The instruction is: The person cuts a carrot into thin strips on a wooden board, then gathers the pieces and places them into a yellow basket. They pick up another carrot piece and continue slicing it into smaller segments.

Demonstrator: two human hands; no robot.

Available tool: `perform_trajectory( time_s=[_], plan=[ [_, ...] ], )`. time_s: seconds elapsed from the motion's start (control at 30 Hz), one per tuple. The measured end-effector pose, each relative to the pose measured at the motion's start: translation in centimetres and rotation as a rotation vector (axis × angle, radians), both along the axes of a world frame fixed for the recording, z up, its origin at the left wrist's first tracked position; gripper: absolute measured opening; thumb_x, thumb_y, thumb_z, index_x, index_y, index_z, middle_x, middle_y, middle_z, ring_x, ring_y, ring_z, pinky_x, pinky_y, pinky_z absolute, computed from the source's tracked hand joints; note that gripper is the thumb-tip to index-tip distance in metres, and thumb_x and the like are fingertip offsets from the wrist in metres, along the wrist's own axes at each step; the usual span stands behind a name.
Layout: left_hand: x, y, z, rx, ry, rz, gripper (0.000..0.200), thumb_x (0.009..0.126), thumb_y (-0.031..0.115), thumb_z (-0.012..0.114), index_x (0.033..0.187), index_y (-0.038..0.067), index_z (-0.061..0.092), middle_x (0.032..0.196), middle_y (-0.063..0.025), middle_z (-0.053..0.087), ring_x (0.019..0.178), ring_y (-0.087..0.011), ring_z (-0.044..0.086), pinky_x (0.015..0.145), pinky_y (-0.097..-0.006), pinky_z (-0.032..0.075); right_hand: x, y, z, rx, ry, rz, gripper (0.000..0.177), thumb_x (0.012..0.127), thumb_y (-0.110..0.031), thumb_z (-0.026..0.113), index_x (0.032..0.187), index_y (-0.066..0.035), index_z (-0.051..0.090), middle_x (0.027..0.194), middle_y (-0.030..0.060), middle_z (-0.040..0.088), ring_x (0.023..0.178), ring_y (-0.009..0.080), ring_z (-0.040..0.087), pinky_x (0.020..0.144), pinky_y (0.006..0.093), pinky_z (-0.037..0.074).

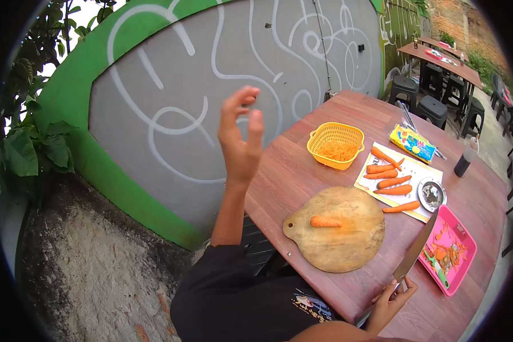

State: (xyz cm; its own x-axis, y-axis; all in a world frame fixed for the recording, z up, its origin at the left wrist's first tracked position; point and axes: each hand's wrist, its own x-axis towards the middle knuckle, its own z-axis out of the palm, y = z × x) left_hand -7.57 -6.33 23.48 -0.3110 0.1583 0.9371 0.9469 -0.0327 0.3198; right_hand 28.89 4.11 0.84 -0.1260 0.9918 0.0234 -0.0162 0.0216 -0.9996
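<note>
My left hand (pixel 242 139) is raised in the air left of the table, its fingers loosely curved, thumb apart, nothing in it. Low at the table's near edge, my right hand (pixel 390 302) grips a large kitchen knife (pixel 417 245) by its handle, the blade pointing up and away. A short piece of peeled carrot (pixel 325 222) lies on the round wooden cutting board (pixel 347 248) between my hands. Beside the knife, a pink tray (pixel 467 242) holds carrot peelings and a green-handled peeler (pixel 437 268).
Behind the board stands a yellow basket (pixel 336 128) of shredded carrot. Several whole carrots (pixel 393 182) lie on a paper sheet near an ashtray (pixel 432 194). A yellow-blue packet (pixel 412 143) and a dark sauce bottle (pixel 466 158) are farther back. A painted wall (pixel 182 114) borders the left.
</note>
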Motion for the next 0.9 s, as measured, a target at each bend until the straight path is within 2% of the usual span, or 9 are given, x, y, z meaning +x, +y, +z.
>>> perform_trajectory(
  time_s=[0.03,0.07,0.17,0.27,0.43,0.63,0.73,0.83,0.9],
  plan=[
    [1.3,0.8,-4.4,-0.419,0.080,-0.058,0.042,0.097,0.018,0.062,0.137,0.006,0.055,0.126,-0.0096,0.065,0.118,-0.0269,0.058,0.103,-0.0419,0.042,0.1,0.2,-0.2,0.009,-0.041,-0.006,0.026,0.106,-0.013,0.053,0.130,-0.009,0.042,0.072,0.0013,0.049,0.048,0.0051,0.041,0.041,0.0209,0.034],
    [2.4,1.9,-7.8,-0.729,0.099,-0.102,0.052,0.096,0.027,0.068,0.141,0.007,0.053,0.134,-0.0111,0.061,0.126,-0.0283,0.054,0.106,-0.0456,0.041,0.2,0.2,-0.3,0.016,-0.087,-0.002,0.026,0.106,-0.013,0.053,0.130,-0.009,0.042,0.072,0.0013,0.049,0.048,0.0052,0.041,0.041,0.0211,0.034],
    [4.7,2.7,-17.2,-1.130,-0.045,-0.394,0.071,0.093,0.049,0.068,0.148,0.011,0.047,0.144,-0.0132,0.053,0.137,-0.0314,0.045,0.115,-0.0506,0.034,0.5,0.5,-0.5,-0.017,-0.125,0.027,0.026,0.105,-0.012,0.053,0.129,-0.008,0.042,0.073,0.0017,0.050,0.048,0.0053,0.042,0.040,0.0217,0.034],
    [5.6,2.3,-19.4,-1.201,0.045,-0.393,0.076,0.091,0.052,0.068,0.151,0.013,0.044,0.146,-0.0104,0.051,0.135,-0.0307,0.046,0.113,-0.0505,0.036,0.2,0.5,-0.2,-0.030,-0.137,0.027,0.026,0.104,-0.008,0.055,0.126,-0.006,0.042,0.073,0.0033,0.053,0.050,0.0058,0.043,0.042,0.0219,0.034],
    [6.6,3.5,-19.6,-1.071,-0.167,-0.448,0.042,0.091,0.021,0.071,0.129,0.005,0.063,0.117,-0.0102,0.064,0.111,-0.0307,0.059,0.096,-0.0402,0.048,-0.8,-0.2,1.3,-0.013,-0.137,0.010,0.026,0.102,-0.008,0.058,0.124,-0.004,0.045,0.072,0.0023,0.055,0.051,0.0053,0.044,0.044,0.0235,0.035],
    [7.8,4.3,-19.7,-0.967,-0.355,-0.367,0.030,0.087,0.013,0.076,0.114,0.002,0.067,0.105,-0.0109,0.065,0.098,-0.0268,0.063,0.088,-0.0375,0.051,-0.7,-1.0,0.7,-0.045,-0.152,0.128,0.029,0.100,-0.006,0.062,0.124,-0.002,0.047,0.075,0.0054,0.060,0.053,0.0069,0.049,0.048,0.0240,0.037],
    [8.0,4.3,-20.0,-0.901,-0.375,-0.297,0.023,0.086,0.011,0.077,0.105,0.001,0.068,0.102,-0.0113,0.065,0.093,-0.0251,0.065,0.083,-0.0356,0.051,-1.5,-1.3,1.0,0.391,-0.268,0.315,0.023,0.096,-0.004,0.067,0.115,0.001,0.055,0.080,0.0152,0.065,0.060,0.0143,0.058,0.054,0.0313,0.043],
    [7.8,4.2,-20.9,-0.857,-0.343,-0.356,0.020,0.086,0.009,0.077,0.099,-0.001,0.067,0.099,-0.0117,0.067,0.091,-0.0255,0.066,0.080,-0.0342,0.051,-3.0,-2.0,2.9,0.280,-0.269,0.441,0.024,0.094,-0.001,0.067,0.115,0.002,0.056,0.081,0.0173,0.065,0.062,0.0214,0.063,0.056,0.0360,0.047],
    [7.7,4.4,-21.5,-0.773,-0.370,-0.390,0.016,0.084,0.007,0.077,0.095,0.001,0.067,0.096,-0.0119,0.065,0.093,-0.0304,0.063,0.082,-0.0388,0.050,-3.9,-1.8,3.7,0.367,-0.386,0.561,0.025,0.093,-0.001,0.065,0.116,0.001,0.056,0.084,0.0199,0.065,0.066,0.0335,0.065,0.059,0.0429,0.050]
  ],
)
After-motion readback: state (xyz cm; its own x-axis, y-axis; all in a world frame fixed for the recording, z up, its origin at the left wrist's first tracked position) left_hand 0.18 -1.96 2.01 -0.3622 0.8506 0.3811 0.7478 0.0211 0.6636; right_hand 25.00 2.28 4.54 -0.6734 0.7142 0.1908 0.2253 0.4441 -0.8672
